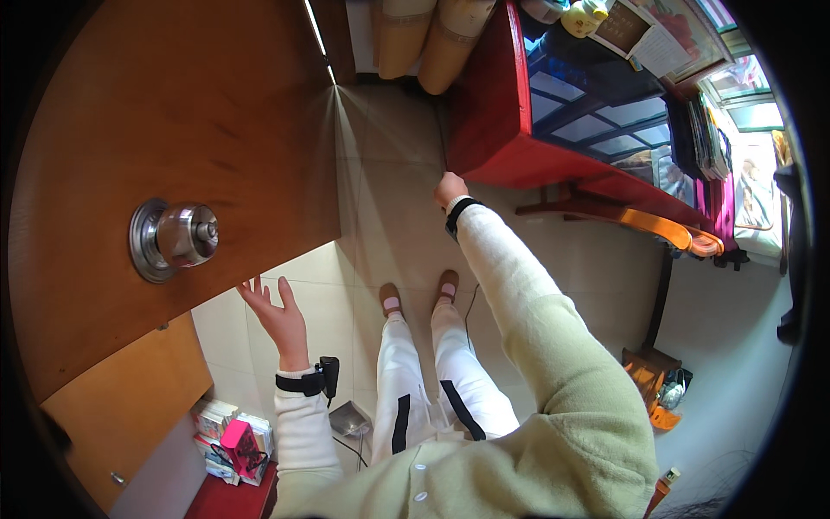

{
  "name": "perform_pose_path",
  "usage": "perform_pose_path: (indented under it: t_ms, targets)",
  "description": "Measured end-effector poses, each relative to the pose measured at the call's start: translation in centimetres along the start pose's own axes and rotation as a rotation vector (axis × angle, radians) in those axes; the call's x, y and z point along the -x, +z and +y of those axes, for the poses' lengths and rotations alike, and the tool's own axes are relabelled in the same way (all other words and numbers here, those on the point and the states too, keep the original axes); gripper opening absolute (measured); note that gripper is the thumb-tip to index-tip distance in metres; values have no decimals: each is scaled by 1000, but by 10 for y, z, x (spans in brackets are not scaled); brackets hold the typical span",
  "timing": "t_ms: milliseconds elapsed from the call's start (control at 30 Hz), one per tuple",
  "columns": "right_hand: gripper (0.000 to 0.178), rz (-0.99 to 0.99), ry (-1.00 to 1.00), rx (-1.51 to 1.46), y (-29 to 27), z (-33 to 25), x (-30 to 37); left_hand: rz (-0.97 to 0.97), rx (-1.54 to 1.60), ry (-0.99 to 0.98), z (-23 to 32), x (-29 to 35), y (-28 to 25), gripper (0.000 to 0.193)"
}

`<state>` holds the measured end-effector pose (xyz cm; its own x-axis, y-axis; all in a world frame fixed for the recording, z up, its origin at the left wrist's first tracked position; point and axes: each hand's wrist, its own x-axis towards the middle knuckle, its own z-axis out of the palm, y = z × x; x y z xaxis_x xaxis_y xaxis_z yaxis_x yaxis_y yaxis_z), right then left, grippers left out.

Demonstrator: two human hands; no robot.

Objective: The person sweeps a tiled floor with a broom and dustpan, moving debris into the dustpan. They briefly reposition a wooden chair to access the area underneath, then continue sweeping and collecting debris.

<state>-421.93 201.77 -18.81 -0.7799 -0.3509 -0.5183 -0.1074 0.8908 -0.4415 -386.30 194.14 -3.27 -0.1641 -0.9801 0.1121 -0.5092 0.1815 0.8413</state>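
Observation:
A brown wooden door (251, 112) with a round silver knob (186, 235) fills the left side. My left hand (278, 322) is at the door's lower edge, fingers spread and nothing held; the fingertips are beside the edge, and I cannot tell whether they touch it. Stretched forward, my right hand (450, 187) is closed in a fist near the front corner of the red desk (493, 130). Whatever it may hold is hidden. Each wrist wears a black strap, and the left one (300, 383) carries a small black device.
A wooden chair (657, 227) is tucked against the desk, which has a dark glossy top with books (705, 138). Rolled tan cylinders (450, 43) stand at the back. Books and a pink box (242, 448) sit lower left. A thin cord (471, 316) lies beside my right foot.

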Motion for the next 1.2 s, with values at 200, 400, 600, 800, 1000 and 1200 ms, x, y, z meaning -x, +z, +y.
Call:
perform_pose_path:
  t_ms: [200,400,600,800,1000,1200]
  targets:
    - [28,-26,-139,60,12,54,17,-18,22,-12,-4,0,1,75]
    - [36,-71,-214,98,-3,116,128,-35,22,-22,0,1,2,79]
    - [41,-198,-149,61,-33,148,235,-66,-7,-5,5,4,1,81]
    - [46,-449,149,-192,-99,150,293,-89,28,-5,11,10,2,75]
    - [41,-188,-85,-34,-84,143,275,-141,-23,34,9,10,1,68]
    - [40,-143,-155,139,-41,143,202,-127,-93,77,18,10,-1,65]
